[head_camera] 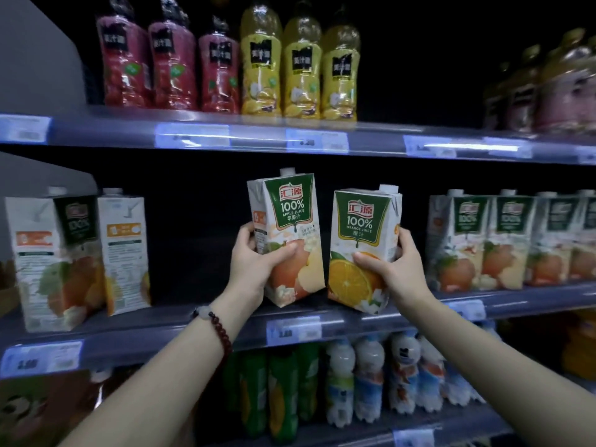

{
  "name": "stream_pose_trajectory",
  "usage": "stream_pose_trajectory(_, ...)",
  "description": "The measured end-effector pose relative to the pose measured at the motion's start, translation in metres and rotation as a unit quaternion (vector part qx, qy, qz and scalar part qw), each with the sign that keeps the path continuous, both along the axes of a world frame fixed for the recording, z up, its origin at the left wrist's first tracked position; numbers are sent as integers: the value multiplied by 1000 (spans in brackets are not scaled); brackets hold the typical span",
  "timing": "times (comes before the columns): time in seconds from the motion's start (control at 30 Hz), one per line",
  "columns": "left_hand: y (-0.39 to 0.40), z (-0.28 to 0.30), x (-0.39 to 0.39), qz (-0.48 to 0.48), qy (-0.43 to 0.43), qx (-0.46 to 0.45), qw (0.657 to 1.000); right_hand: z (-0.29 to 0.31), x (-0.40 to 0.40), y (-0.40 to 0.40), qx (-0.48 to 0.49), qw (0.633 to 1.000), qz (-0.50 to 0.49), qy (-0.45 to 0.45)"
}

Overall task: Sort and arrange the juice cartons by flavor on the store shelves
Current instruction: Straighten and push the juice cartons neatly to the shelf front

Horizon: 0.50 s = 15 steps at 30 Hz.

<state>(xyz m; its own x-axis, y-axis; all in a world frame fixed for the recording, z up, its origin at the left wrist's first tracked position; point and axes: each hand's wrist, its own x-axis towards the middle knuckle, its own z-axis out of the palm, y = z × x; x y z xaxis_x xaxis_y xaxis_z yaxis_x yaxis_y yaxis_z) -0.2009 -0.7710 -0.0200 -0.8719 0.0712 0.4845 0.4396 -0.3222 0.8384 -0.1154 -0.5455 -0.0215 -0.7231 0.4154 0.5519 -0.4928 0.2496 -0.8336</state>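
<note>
left hand [254, 262] wrapped round the apple juice carton [290, 237], right hand [392, 269] round the orange juice carton [362, 250]; both lifted just off the middle shelf [193, 330], long axes near upright, tops tilting apart. apple row [503, 240] on the right, nearer the right hand; orange-sided cartons [124, 250] far left, nearer the left. likely a crossing or swap ahead.

A wide gap on the middle shelf [200, 330] separates left cartons [124, 250] from right cartons [477, 240].
</note>
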Motion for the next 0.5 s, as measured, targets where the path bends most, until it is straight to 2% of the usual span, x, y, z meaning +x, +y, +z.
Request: stream_pose_trajectory(0.5,220,-4,24,-5,-28,-3,1000,8,83,208,-19,1000,6,4)
